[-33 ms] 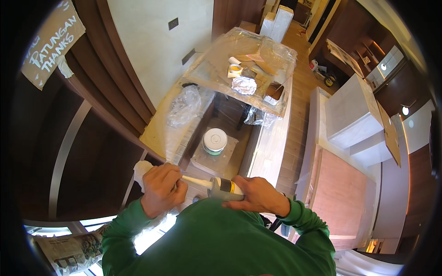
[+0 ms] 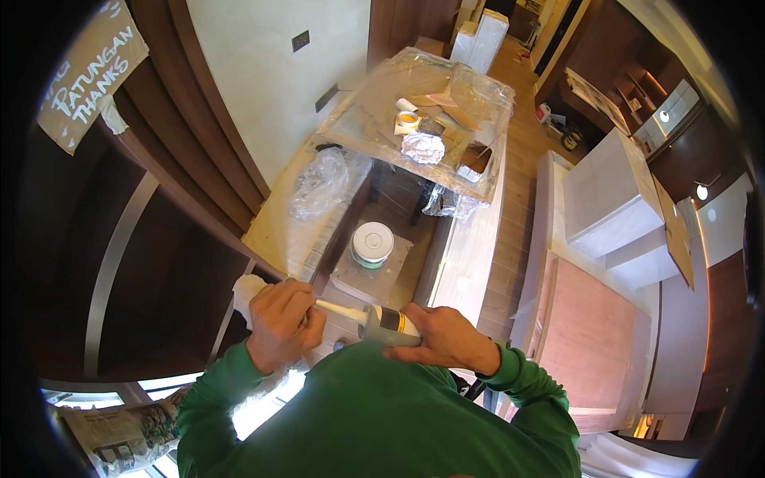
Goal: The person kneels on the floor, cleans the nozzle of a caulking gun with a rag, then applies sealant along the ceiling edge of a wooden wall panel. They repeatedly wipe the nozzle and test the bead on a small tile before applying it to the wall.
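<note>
In front of my chest, my right hand [image 2: 438, 341] grips a sealant cartridge [image 2: 387, 325] with a grey and white body, a black and yellow label and a long cream nozzle [image 2: 341, 311] pointing left. My left hand [image 2: 284, 323] is closed around a white cloth or paper wad [image 2: 247, 296], with its fingers at the nozzle's tip; whether they pinch the tip itself is hard to tell. Beyond both hands, a white lidded bucket [image 2: 372, 241] stands on a dusty board [image 2: 390, 279].
A plastic-wrapped table [image 2: 358, 119] holds tubs and crumpled paper, beside a bench with loose plastic [image 2: 319, 183]. Dark wooden panels [image 2: 119, 271] with a cardboard sign [image 2: 96, 48] are at left. A white cabinet [image 2: 606, 191] and plywood board [image 2: 582, 334] are at right, along a wood floor [image 2: 506, 263].
</note>
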Demonstrator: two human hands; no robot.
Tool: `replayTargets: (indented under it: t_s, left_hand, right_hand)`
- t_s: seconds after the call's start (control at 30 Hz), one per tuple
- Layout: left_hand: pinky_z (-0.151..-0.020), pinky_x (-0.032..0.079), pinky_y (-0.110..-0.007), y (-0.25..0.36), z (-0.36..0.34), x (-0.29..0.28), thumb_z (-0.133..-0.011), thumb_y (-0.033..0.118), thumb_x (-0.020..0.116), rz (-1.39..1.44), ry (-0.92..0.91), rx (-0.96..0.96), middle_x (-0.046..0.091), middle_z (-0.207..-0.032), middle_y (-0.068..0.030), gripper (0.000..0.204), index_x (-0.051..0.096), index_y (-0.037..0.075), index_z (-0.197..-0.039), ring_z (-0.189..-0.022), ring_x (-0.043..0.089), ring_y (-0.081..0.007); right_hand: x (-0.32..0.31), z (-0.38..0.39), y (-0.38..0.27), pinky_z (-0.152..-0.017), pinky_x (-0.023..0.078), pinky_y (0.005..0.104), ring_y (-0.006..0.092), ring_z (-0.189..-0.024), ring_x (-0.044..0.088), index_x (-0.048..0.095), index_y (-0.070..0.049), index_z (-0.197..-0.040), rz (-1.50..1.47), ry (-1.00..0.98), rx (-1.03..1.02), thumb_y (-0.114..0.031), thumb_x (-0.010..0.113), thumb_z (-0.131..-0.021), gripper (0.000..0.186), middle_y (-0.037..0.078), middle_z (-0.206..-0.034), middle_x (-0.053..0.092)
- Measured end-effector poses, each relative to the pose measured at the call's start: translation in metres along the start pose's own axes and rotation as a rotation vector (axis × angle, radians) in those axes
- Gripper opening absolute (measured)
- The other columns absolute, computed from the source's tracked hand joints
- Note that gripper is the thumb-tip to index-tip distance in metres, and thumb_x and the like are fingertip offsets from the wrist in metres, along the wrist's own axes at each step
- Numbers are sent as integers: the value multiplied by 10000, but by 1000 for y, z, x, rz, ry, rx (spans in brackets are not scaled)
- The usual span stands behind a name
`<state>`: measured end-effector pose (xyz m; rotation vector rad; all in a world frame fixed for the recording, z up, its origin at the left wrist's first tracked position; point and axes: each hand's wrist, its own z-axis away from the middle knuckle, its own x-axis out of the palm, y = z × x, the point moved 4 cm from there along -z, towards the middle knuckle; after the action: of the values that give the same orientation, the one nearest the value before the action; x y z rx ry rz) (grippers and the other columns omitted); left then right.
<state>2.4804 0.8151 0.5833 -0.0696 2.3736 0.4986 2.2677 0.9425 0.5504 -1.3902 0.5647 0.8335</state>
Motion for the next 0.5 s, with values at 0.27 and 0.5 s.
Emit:
replayTargets:
  t_s: [0.27, 0.5]
  left_hand:
    - [-606, 488, -326, -27, -12, 9, -683, -92, 630, 121, 126, -124, 651, -780, -113, 143, 605, 3, -788, -670, 642, -230]
    - [-784, 556, -275, -32, -40, 29, -849, -68, 654, 1149, 153, -570, 723, -989, -113, 161, 680, -49, -1006, -843, 688, -162]
  right_hand:
    - [-1, 0, 11, -622, 533, 423, 383, -663, 690, 625, 17, -1097, -110, 87, 70, -494, 811, -789, 625, 227, -734, 675]
    - [-16, -9, 29, -706, 497, 267, 99, -737, 613, 633, -5, -1220, -627, 79, 25, -275, 862, -777, 567, 62, -816, 678]
